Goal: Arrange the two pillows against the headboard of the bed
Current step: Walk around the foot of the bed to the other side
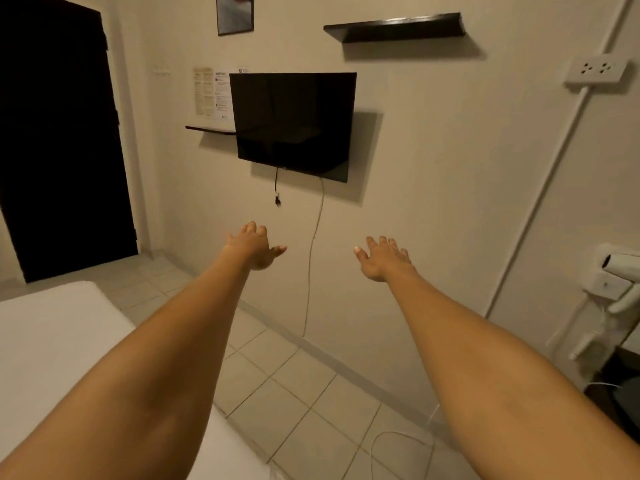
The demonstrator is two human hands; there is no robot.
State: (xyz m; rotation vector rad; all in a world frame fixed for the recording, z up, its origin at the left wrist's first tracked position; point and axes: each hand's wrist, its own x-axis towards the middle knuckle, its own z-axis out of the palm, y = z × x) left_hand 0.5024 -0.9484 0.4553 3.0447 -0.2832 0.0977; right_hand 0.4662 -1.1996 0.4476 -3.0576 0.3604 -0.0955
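Observation:
Both my arms stretch out in front of me over the tiled floor. My left hand is held out with fingers spread and nothing in it. My right hand is beside it, also spread and holding nothing. A corner of the white bed fills the lower left, under my left forearm. No pillow and no headboard show in this view.
A black wall-mounted TV hangs straight ahead with cables dangling below it. A dark door stands at the left. A black shelf is high on the wall. A wall-mounted hair dryer and a socket sit at the right.

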